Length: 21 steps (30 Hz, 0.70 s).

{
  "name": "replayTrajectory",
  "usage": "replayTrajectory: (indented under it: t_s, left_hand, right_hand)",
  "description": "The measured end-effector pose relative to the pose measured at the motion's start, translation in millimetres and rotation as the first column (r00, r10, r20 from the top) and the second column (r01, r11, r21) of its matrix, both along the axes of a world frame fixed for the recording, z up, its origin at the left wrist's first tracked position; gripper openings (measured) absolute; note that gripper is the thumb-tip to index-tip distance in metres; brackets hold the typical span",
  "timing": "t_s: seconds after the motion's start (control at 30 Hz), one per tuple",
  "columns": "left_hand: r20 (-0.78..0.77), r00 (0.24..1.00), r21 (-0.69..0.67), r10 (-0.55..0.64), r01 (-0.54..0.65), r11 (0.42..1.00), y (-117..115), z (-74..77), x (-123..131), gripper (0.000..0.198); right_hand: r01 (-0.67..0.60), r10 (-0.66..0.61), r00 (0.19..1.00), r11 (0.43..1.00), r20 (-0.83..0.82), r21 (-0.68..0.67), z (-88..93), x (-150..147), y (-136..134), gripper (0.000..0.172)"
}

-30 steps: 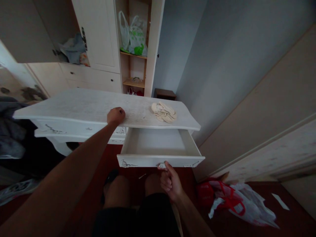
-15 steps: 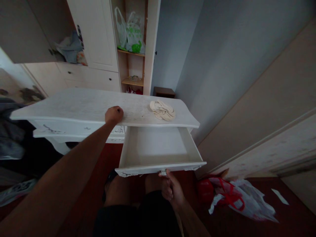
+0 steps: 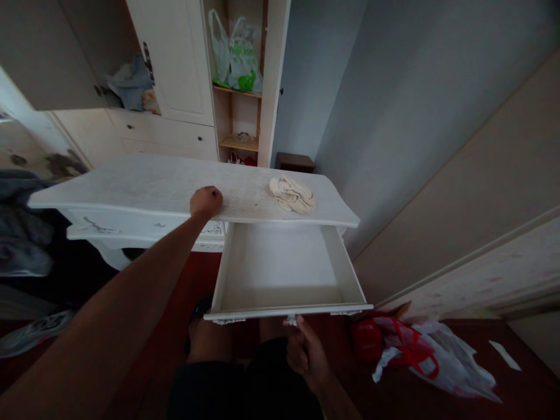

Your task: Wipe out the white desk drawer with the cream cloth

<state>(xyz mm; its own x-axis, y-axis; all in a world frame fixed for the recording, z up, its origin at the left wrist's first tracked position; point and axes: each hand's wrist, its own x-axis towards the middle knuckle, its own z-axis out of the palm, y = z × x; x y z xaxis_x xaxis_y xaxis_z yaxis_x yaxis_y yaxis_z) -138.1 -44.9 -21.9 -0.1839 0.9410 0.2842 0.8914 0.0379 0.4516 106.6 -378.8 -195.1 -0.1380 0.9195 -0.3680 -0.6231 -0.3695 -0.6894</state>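
Note:
My left hand [image 3: 206, 201] is closed in a fist and rests on the white top of the dressing table [image 3: 161, 175]; nothing shows in it. My right hand [image 3: 307, 353] pinches the small ornate knob [image 3: 290, 320] at the middle of the drawer front. The white drawer [image 3: 284, 262] is pulled far out toward me, over my knees, and its inside is bare. A bunched cream cloth [image 3: 292, 195] lies on the tabletop above the drawer, right of my left fist.
Behind the table stands a white wardrobe [image 3: 175, 64] with plastic bags [image 3: 242, 64] on an open shelf. Red and white bags [image 3: 450, 356] lie on the floor at right. Dark clothing [image 3: 26, 251] is piled at left. A grey-blue wall [image 3: 385, 116] rises close on the right.
The drawer has slid further out toward me, with my right hand still on its knob. My left fist stays in place on the tabletop. The view has shifted slightly.

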Motion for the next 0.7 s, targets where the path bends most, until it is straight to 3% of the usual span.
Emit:
replayTrajectory:
  t_s: [0.5, 0.6, 0.7]
  left_hand:
    - [-0.041, 0.999, -0.001, -0.008, 0.008, 1.0, 1.8, -1.1, -0.6, 0.039]
    - [-0.034, 0.999, 0.0, -0.013, 0.013, 1.0, 1.4, -1.1, -0.6, 0.039]
    - [-0.044, 0.999, -0.001, -0.027, 0.027, 1.0, 0.6, -1.1, -0.8, 0.039]
  right_hand:
    - [-0.027, 0.027, 0.999, 0.999, 0.031, -0.021, -10.1, -3.9, -8.1, 0.06]
    - [-0.038, 0.04, 0.992, 0.999, 0.116, -0.014, -11.4, 0.5, -6.7, 0.068]
    - [-0.18, 0.188, 0.925, 0.982, 0.331, -0.056, -1.4, 21.4, -5.0, 0.076]
